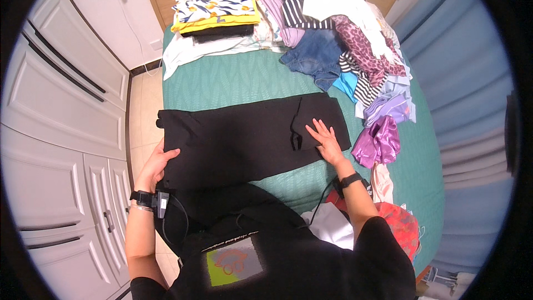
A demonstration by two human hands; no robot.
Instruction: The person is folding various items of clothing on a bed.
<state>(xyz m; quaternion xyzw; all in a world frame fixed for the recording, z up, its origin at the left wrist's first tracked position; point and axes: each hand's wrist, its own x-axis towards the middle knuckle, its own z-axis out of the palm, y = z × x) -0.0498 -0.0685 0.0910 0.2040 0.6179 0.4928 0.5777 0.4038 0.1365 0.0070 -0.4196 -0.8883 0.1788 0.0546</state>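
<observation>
A black garment, probably trousers folded lengthwise, lies flat across the bed in front of me, its dark drawstring loose near the right end. At the garment's left end, my left hand grips the edge, thumb on top and the other fingers mostly hidden beneath or behind the cloth. My right hand rests palm down on the right part, fingers spread, just right of the drawstring. Both wrists wear black straps with cables.
A green bedspread covers the bed. Folded clothes are stacked at the back left. Denim shorts and other clothes heap at the back right. Purple satin cloth lies right of the garment. White cabinets stand left, blue curtains right.
</observation>
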